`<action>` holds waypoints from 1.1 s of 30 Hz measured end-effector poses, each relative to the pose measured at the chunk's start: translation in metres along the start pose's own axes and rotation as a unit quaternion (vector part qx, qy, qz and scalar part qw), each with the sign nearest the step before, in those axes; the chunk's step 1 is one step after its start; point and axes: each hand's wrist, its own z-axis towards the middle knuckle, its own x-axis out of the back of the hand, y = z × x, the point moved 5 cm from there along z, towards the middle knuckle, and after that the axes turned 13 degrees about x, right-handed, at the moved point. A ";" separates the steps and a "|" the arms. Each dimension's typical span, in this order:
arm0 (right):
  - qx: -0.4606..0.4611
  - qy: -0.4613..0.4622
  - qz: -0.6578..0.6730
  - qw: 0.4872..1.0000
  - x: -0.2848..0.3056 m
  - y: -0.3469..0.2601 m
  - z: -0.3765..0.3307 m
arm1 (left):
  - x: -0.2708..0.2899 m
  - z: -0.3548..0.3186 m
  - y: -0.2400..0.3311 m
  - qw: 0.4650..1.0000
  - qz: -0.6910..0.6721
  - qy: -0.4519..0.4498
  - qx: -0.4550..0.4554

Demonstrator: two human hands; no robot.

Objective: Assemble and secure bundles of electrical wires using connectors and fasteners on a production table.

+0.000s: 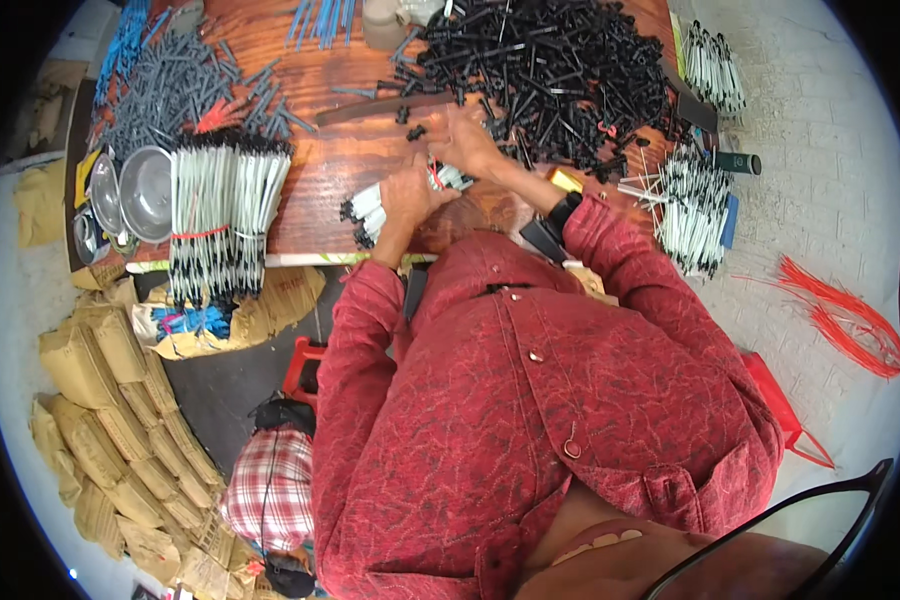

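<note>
A small bundle of slim white rods with black ends [368, 212] lies on the wooden table just in front of me. My left hand [410, 200] is closed over its middle. A red tie [435, 176] shows around the rods, between my two hands. My right hand [465, 147] is bent just beyond the bundle, its fingers curled by the red tie; whatever sits in them is too small to make out. Some black fittings [415, 132] lie loose near its fingertips. Under both palms the rods are hidden.
Black fittings [560, 75] are heaped at the far right, grey plugs [165, 90] at the far left. Tied rod bundles [200, 180] stand by metal bowls [145, 195]. More rods [695, 215] lie right. Red ties [840, 315] hang beyond. Flattened cardboard [120, 390] is stacked lower left.
</note>
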 end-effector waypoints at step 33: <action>-0.173 -0.233 0.003 0.957 -0.029 0.014 -0.033 | 0.001 -0.011 0.007 0.999 0.014 0.022 0.020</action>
